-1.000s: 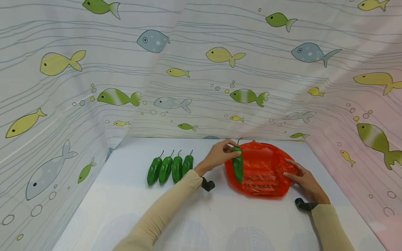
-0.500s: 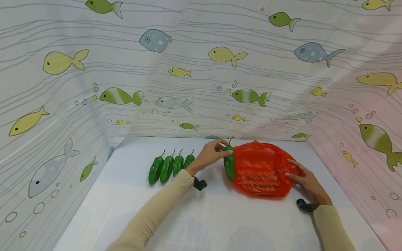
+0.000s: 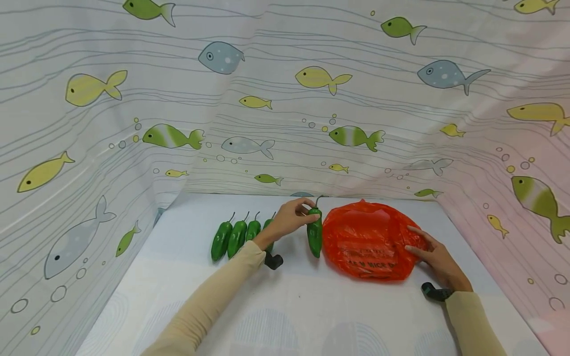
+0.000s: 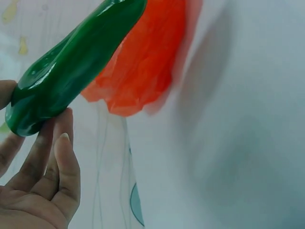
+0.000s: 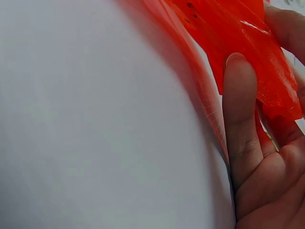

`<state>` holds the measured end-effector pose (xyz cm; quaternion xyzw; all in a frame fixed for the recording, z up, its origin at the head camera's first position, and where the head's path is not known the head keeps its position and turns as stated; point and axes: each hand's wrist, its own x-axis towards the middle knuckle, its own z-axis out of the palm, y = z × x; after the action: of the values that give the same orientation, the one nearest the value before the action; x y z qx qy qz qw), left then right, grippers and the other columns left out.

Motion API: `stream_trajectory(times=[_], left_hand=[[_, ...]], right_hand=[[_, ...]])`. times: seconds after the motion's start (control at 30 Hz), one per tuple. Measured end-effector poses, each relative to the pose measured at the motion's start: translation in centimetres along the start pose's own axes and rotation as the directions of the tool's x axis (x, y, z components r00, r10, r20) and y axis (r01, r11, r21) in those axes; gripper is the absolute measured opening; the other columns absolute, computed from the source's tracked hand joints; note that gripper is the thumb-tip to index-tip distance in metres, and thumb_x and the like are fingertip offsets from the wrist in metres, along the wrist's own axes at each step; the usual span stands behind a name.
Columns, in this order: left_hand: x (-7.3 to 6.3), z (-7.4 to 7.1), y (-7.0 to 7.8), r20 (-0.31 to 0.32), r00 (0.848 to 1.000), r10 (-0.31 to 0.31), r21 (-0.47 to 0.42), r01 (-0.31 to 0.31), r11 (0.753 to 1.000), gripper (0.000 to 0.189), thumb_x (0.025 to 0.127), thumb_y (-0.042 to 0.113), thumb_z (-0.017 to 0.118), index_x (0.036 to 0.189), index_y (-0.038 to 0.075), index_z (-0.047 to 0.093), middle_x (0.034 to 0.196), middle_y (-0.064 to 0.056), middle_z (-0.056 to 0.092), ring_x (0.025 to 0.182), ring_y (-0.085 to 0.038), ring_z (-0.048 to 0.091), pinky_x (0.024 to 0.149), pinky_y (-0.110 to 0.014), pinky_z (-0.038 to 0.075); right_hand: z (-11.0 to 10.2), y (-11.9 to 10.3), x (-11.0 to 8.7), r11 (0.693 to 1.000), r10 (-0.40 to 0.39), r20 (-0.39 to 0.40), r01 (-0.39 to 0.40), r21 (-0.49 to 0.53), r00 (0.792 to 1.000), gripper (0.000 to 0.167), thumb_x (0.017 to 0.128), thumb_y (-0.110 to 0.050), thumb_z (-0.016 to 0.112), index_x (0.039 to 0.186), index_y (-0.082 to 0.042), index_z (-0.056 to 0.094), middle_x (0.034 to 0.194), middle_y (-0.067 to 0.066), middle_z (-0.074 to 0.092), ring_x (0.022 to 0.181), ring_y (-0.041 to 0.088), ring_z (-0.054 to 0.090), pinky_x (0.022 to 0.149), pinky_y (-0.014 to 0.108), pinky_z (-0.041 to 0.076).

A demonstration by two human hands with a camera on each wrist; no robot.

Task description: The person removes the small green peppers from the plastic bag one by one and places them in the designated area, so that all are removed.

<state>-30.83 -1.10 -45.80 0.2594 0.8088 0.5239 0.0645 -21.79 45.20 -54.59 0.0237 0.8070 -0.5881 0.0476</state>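
Note:
A glossy green chilli pepper [image 3: 314, 236] with a thin curved stem hangs upright from my left hand [image 3: 288, 218], pinched near its stem end, just left of the red plastic bag [image 3: 360, 227]. The left wrist view has the pepper [image 4: 76, 64] slanting up to the right, its stem end between the thumb and fingers of the left hand [image 4: 43, 191]. At the bag's right side my right hand [image 3: 438, 259] grips its edge. In the right wrist view, the thumb of the right hand [image 5: 267, 171] lies on the crumpled bag [image 5: 238, 33] with fingers behind it.
Several more green peppers [image 3: 220, 241] lie in a row to the left on the white table [image 3: 267, 301], stems pointing away; the left forearm partly covers the rightmost. A fish-patterned curtain [image 3: 276, 113] surrounds the table at the back and sides.
My left hand has moved left with the pepper, from over the bag's left part to beside its left edge. The right hand still grips the bag.

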Motion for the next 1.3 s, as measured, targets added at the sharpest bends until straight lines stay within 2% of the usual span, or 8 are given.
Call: stream_trajectory(times=[0.37, 0.63, 0.87, 1.03, 1.3], left_hand=[[-0.8, -1.1, -1.4, -0.008, 0.999, -0.036, 0.048, 0.036, 0.998, 0.037, 0.093, 0.041, 0.075, 0.124, 0.021, 0.068, 0.105, 0.001, 0.071, 0.095, -0.017, 0.067, 0.081, -0.038, 0.053], [-1.4, -2.1, -3.1, 0.005, 0.996, -0.094, 0.112, 0.093, 0.989, 0.039, 0.093, 0.043, 0.075, 0.125, 0.021, 0.068, 0.107, 0.001, 0.07, 0.098, -0.016, 0.066, 0.079, -0.038, 0.053], [-1.7, -3.2, -4.0, 0.008, 0.997, -0.081, 0.119, 0.08, 0.99, 0.038, 0.094, 0.042, 0.075, 0.125, 0.02, 0.069, 0.106, -0.001, 0.071, 0.098, -0.018, 0.066, 0.078, -0.04, 0.053], [-2.0, -3.9, -4.7, 0.024, 0.995, -0.101, 0.11, 0.097, 0.989, 0.039, 0.094, 0.04, 0.075, 0.126, 0.019, 0.069, 0.109, -0.001, 0.07, 0.102, -0.019, 0.065, 0.081, -0.04, 0.054], [-2.0, -4.6, -5.2, -0.003, 0.995, -0.101, 0.185, 0.1, 0.978, 0.038, 0.095, 0.039, 0.075, 0.125, 0.016, 0.07, 0.107, -0.001, 0.07, 0.097, -0.017, 0.066, 0.075, -0.036, 0.054]], right_hand=[[0.0, 0.1, 0.0, 1.0, 0.001, 0.004, -0.001, 0.002, 1.0, 0.077, 0.097, -0.038, 0.072, 0.162, -0.03, 0.032, 0.155, 0.016, 0.034, 0.104, 0.012, 0.059, 0.081, 0.029, 0.058], [0.1, 0.2, 0.0, 1.0, 0.012, 0.012, -0.012, 0.016, 1.0, 0.077, 0.097, -0.038, 0.073, 0.162, -0.03, 0.032, 0.155, 0.015, 0.033, 0.104, 0.011, 0.059, 0.082, 0.03, 0.058], [0.1, -0.1, 0.0, 1.0, 0.016, 0.01, -0.017, 0.012, 1.0, 0.078, 0.097, -0.038, 0.073, 0.163, -0.03, 0.031, 0.156, 0.017, 0.033, 0.103, 0.011, 0.06, 0.082, 0.03, 0.058], [0.1, -0.1, 0.2, 1.0, 0.019, 0.012, -0.019, 0.01, 1.0, 0.078, 0.097, -0.038, 0.073, 0.162, -0.029, 0.031, 0.157, 0.018, 0.031, 0.103, 0.011, 0.061, 0.082, 0.03, 0.059], [-0.1, -0.1, 0.2, 1.0, 0.009, 0.019, -0.009, 0.004, 1.0, 0.076, 0.098, -0.038, 0.072, 0.162, -0.029, 0.032, 0.156, 0.016, 0.032, 0.102, 0.011, 0.06, 0.081, 0.029, 0.058]])
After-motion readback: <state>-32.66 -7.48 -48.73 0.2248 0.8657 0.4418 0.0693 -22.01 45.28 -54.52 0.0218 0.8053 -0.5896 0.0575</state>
